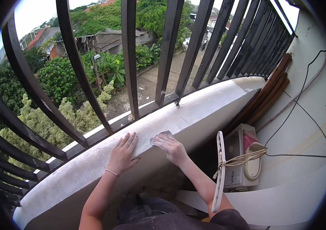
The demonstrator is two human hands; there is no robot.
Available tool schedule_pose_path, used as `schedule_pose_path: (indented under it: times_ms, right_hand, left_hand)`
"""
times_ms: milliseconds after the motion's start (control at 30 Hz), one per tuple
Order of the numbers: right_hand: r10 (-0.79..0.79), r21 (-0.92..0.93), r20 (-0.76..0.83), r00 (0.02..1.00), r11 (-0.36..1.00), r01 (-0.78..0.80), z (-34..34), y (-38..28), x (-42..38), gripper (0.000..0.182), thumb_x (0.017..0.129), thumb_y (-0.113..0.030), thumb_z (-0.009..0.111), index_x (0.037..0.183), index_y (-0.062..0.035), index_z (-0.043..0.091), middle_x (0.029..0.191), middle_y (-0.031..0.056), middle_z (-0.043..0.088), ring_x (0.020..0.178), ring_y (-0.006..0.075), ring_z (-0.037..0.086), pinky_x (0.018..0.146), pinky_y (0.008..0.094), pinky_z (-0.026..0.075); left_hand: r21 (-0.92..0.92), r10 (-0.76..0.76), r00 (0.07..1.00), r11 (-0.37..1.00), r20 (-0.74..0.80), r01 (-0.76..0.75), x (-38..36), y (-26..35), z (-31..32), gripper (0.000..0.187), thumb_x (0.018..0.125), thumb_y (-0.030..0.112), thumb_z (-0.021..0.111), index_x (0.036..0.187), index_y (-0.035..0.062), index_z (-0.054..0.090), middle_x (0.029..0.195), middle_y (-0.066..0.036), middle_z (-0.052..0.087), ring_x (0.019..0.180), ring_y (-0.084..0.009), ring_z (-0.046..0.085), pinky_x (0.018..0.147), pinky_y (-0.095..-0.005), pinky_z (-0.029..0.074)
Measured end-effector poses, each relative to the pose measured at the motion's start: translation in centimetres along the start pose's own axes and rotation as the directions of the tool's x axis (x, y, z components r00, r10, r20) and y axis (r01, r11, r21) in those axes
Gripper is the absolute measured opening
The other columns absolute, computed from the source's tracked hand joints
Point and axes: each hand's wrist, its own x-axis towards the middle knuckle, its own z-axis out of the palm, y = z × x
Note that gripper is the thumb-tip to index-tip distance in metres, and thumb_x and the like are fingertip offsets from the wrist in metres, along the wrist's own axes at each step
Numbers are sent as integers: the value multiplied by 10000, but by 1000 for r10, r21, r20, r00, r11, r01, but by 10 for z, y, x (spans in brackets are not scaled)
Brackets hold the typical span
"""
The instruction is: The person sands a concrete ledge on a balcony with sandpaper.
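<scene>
My left hand (124,153) lies flat on the top of the white ledge (193,109), fingers spread, a thin bracelet at the wrist. Just right of it, my right hand (169,145) presses a small grey piece of sandpaper (155,138) against the ledge near its inner edge. Only the sheet's borders show past the fingers; the rest is hidden beneath them. Pale dust coats the right hand and forearm. Scuffs and patchy white mark the ledge's surface around both hands.
Dark metal railing bars (129,57) rise from the ledge's outer side. On the right stand a grey AQUA-marked unit (233,168) tied with cord, a white curved strip (219,172), brown pipes (264,97) and a loose black cable (303,92) along the wall.
</scene>
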Motion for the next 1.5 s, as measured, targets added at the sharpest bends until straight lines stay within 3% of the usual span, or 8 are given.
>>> schedule_pose_path:
  times_ms: [233, 467, 667, 900, 1067, 1233, 1333, 1500]
  right_hand:
    - [376, -129, -415, 829, 877, -463, 18, 35, 7, 317, 920, 13, 586, 1176, -85, 745, 1256, 114, 718, 1296, 285, 613, 1138, 459, 443]
    - [-96, -26, -76, 992, 995, 95, 39, -12, -2, 386, 937, -106, 632, 1319, -113, 685, 1380, 71, 662, 1333, 269, 586, 1116, 435, 467]
    - [291, -337, -359, 887, 846, -414, -5, 74, -8, 394, 971, -227, 625, 1329, -71, 677, 1393, 121, 642, 1336, 341, 565, 1149, 460, 424]
    - [-57, -142, -112, 992, 989, 41, 27, 10, 4, 323, 1005, -261, 610, 1246, -84, 732, 1317, 102, 695, 1283, 297, 621, 1112, 449, 463]
    - [274, -418, -386, 881, 799, -431, 0, 100, -1, 312, 1022, -193, 563, 1217, -23, 738, 1282, 168, 699, 1285, 340, 614, 1114, 469, 455]
    - [63, -97, -193, 979, 992, -83, 69, -40, 4, 345, 994, -172, 588, 1283, -19, 698, 1331, 169, 674, 1297, 354, 604, 1138, 474, 436]
    - [-28, -75, -19, 999, 997, 27, 19, 14, 14, 326, 999, -142, 569, 1270, -26, 710, 1328, 150, 680, 1319, 339, 589, 1133, 456, 443]
    - [284, -453, -282, 916, 802, -389, 3, 99, 7, 340, 1004, -164, 534, 1258, -20, 709, 1351, 149, 667, 1332, 317, 581, 1133, 452, 445]
  left_hand:
    - [-26, 16, 1000, 1000, 5, -16, 1, -3, 2, 952, 814, 407, 785, 1573, 42, 341, 1637, -140, 355, 1523, -321, 321, 1247, -453, 300]
    - [11, -47, 998, 999, -37, 48, -6, -6, 12, 964, 798, 454, 801, 1534, -12, 389, 1607, -180, 398, 1498, -307, 374, 1236, -425, 322]
    - [37, -61, 998, 997, -35, 62, -5, -6, 10, 959, 802, 479, 796, 1519, -25, 406, 1592, -194, 417, 1491, -300, 389, 1230, -425, 332]
    - [54, -57, 996, 997, -74, 61, -8, -10, 16, 964, 782, 525, 794, 1501, -10, 437, 1581, -184, 438, 1471, -301, 420, 1211, -422, 365]
    - [60, -58, 997, 996, -59, 62, -6, -10, 14, 968, 786, 516, 795, 1502, -24, 431, 1574, -203, 440, 1472, -313, 416, 1214, -434, 358]
    - [74, -30, 997, 997, -69, 35, -3, -8, 14, 944, 795, 502, 797, 1488, -36, 449, 1572, -209, 440, 1484, -307, 397, 1223, -426, 349]
    - [35, -47, 997, 998, -58, 49, -5, -9, 15, 939, 798, 488, 799, 1485, -46, 447, 1572, -215, 436, 1484, -310, 396, 1226, -427, 346]
    - [16, -46, 997, 999, -62, 47, -3, -7, 12, 948, 791, 473, 808, 1486, -55, 438, 1566, -219, 441, 1478, -318, 405, 1223, -426, 350]
